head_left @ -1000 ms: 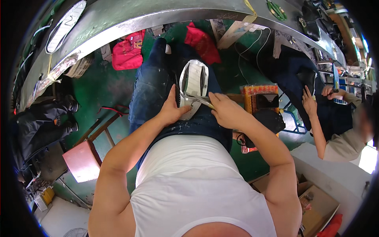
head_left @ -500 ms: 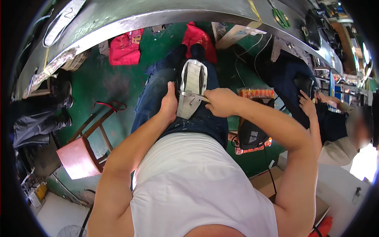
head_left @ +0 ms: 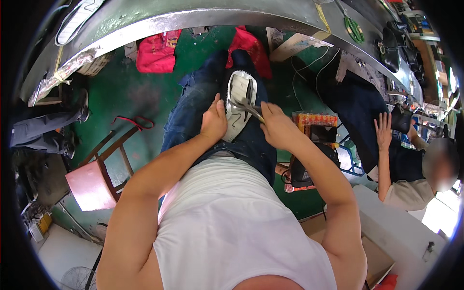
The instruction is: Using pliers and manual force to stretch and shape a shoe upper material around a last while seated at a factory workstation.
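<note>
A shoe (head_left: 237, 120) lies sole up on my lap, its pale bottom showing with dark strips along the sides. My left hand (head_left: 214, 121) is at its left edge, thumb raised against the side; its fingers are mostly hidden, wrapped around the shoe. In my right hand (head_left: 279, 126) is a metal-headed hand tool (head_left: 248, 108) with a light-coloured handle. The tool's head lies over the middle of the shoe's bottom. Whether the metal touches the surface cannot be made out.
A metal workbench (head_left: 208, 21) curves across the far side, with green-handled scissors (head_left: 354, 30) and a white sole-shaped piece (head_left: 79, 19). A wooden stool (head_left: 92, 188) stands left, red cloths (head_left: 157, 53) beyond. A dark bag (head_left: 309, 166) is right, near a co-worker's hand (head_left: 383, 130).
The tool has swung to a steeper tilt across the shoe, and my right hand has moved slightly right. My left hand and the shoe have shifted a little right. The co-worker's hand has opened out.
</note>
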The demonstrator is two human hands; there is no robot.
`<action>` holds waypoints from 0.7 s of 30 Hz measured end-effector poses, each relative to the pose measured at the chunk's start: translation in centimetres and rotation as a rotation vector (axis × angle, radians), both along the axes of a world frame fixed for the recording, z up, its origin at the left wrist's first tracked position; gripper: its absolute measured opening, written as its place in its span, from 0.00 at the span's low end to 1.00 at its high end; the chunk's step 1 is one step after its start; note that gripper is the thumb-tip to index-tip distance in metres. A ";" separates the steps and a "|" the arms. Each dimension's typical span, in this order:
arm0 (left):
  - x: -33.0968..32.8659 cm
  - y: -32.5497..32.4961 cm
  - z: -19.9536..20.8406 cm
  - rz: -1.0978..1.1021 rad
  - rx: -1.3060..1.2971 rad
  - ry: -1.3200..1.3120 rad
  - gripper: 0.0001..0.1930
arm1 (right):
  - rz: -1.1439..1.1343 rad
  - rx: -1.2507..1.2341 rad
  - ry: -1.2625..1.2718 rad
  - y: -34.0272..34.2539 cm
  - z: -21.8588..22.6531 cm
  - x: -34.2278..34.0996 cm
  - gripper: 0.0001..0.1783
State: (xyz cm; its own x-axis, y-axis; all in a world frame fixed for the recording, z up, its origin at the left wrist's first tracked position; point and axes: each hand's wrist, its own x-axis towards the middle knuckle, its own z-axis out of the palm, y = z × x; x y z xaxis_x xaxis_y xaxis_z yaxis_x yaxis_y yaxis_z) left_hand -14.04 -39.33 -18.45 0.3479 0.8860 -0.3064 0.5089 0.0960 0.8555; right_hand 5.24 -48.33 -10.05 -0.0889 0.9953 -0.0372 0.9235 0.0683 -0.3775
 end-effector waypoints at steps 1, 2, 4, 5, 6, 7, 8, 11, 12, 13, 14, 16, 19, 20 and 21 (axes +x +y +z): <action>0.0 -0.1 -0.1 -0.018 0.022 -0.033 0.27 | 0.028 0.139 -0.124 0.6 -0.3 -0.3 0.16; 0.0 -0.1 -0.1 -0.035 0.045 -0.067 0.27 | 0.032 0.138 -0.130 1.0 -0.3 -0.4 0.16; -0.4 -0.4 -1.3 -0.039 0.124 -0.082 0.27 | -0.077 -0.299 -0.153 2.4 0.5 -0.7 0.15; -0.6 -0.5 -1.8 -0.048 0.196 -0.097 0.27 | -0.073 -0.291 -0.153 2.3 -0.4 -0.5 0.15; -0.6 -0.5 -1.9 -0.053 0.200 -0.098 0.27 | -0.123 -0.229 -0.073 1.6 -2.2 0.0 0.15; -0.7 -0.5 -1.8 -0.108 0.258 -0.065 0.27 | -0.167 -0.166 0.008 1.3 -3.2 0.2 0.14; -0.8 -0.6 -1.7 -0.165 0.316 -0.033 0.27 | -0.167 -0.163 0.010 0.5 -4.1 0.4 0.14; -1.5 -0.8 0.9 -0.384 0.236 0.090 0.28 | -0.300 -0.192 0.118 -1.9 -3.9 0.2 0.12; -1.7 -0.2 1.2 -0.394 0.241 0.095 0.28 | -0.308 -0.186 0.124 -1.4 -3.5 0.7 0.12; -1.9 0.0 1.3 -0.450 0.237 0.119 0.29 | -0.255 -0.308 0.130 -1.1 -3.4 1.4 0.11; -2.0 0.2 1.2 -0.506 0.232 0.142 0.30 | -0.200 -0.430 0.137 -0.5 -3.2 2.3 0.10; -1.9 0.5 1.8 -0.523 0.197 0.171 0.30 | -0.297 -0.912 0.560 2.2 0.5 4.2 0.15; -1.7 1.3 2.3 -0.532 0.217 0.175 0.29 | -0.265 -0.877 0.482 2.9 2.2 3.9 0.19; -1.6 1.3 2.4 -0.534 0.208 0.174 0.29 | -0.298 -0.604 0.536 3.5 1.8 2.7 0.20; -1.4 1.6 2.5 -0.567 0.204 0.191 0.28 | -0.323 -0.325 0.579 4.3 1.6 1.9 0.21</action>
